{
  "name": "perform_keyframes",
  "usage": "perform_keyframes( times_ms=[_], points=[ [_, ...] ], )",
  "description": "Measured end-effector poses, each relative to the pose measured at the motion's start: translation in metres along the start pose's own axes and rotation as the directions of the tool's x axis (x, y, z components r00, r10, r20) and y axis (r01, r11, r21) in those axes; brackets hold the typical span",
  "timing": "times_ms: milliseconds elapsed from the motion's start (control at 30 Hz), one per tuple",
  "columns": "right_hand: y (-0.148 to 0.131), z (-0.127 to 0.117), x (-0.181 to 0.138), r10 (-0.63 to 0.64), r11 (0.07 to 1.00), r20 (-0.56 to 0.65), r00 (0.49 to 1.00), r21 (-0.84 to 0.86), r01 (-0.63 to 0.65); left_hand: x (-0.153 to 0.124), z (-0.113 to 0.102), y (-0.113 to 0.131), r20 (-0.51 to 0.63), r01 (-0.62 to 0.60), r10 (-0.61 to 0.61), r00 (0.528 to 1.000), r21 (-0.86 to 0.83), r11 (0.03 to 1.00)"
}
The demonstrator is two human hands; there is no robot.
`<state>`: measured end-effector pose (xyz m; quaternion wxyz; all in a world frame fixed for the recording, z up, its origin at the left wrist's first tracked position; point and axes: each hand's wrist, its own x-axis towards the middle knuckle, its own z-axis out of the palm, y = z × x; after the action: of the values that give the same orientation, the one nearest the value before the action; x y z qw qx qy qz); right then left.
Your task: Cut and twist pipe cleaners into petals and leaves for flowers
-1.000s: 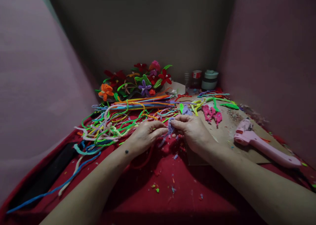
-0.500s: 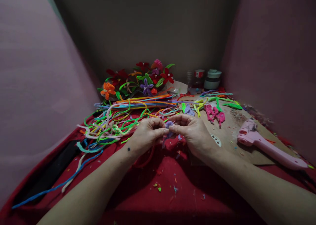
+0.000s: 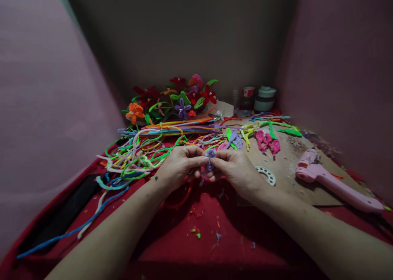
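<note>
1. Two hands meet over the red cloth (image 3: 196, 231) that covers the table, well beyond which the pink walls close in on both sides.
2. Left of the fingers, a tangled heap of loose pipe cleaners (image 3: 138, 153) in green, white, yellow and blue spreads across the cloth.
3. Right of the fingers lies a cardboard sheet (image 3: 291, 169) carrying a pink glue gun (image 3: 331, 181).
4. Far beyond the fingers stands a bunch of pipe-cleaner flowers (image 3: 175, 98), with two jars (image 3: 258, 98) to its right.
5. Left hand (image 3: 178, 167): thumb and forefinger pressed together, pinching the purple pipe-cleaner piece (image 3: 210, 154) from the left.
6. Right hand (image 3: 238, 169): fingers pinching the same piece from the right, tips almost touching the left ones.
7. Just right of the right hand lies a small white curved plastic part (image 3: 266, 174).
</note>
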<state>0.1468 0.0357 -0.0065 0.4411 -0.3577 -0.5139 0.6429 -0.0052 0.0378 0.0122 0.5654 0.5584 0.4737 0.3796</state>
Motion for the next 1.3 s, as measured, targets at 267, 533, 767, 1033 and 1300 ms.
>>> perform_keyframes(
  times_ms=[267,533,767,1033,1300],
  points=[
    [-0.0009,-0.0037,-0.0014,-0.038,0.973,0.019,0.999,-0.226,0.041,-0.0038,0.0009,0.0105,0.036,-0.068,0.066,0.997,0.072,0.995],
    [-0.0016,-0.0023,-0.0022,0.045,0.991,0.025,0.999,-0.127,-0.042,-0.0050,0.0060,0.0053,-0.074,-0.195,0.232,0.970,0.340,0.920],
    [0.0020,-0.0048,0.0001,0.171,0.982,0.009,0.985,0.075,-0.171,-0.0054,0.0071,0.0059,0.023,-0.288,0.295,0.955,0.297,0.911],
    [0.0004,-0.0038,0.0005,0.212,0.965,0.102,0.972,0.137,-0.225,-0.0031,0.0033,0.0055,0.000,-0.112,0.113,0.994,0.099,0.989],
    [0.0032,-0.0036,0.0011,0.219,0.970,0.098,0.971,0.089,-0.228,-0.0028,0.0049,0.0029,-0.035,-0.101,0.106,0.994,0.110,0.989]
  ],
)
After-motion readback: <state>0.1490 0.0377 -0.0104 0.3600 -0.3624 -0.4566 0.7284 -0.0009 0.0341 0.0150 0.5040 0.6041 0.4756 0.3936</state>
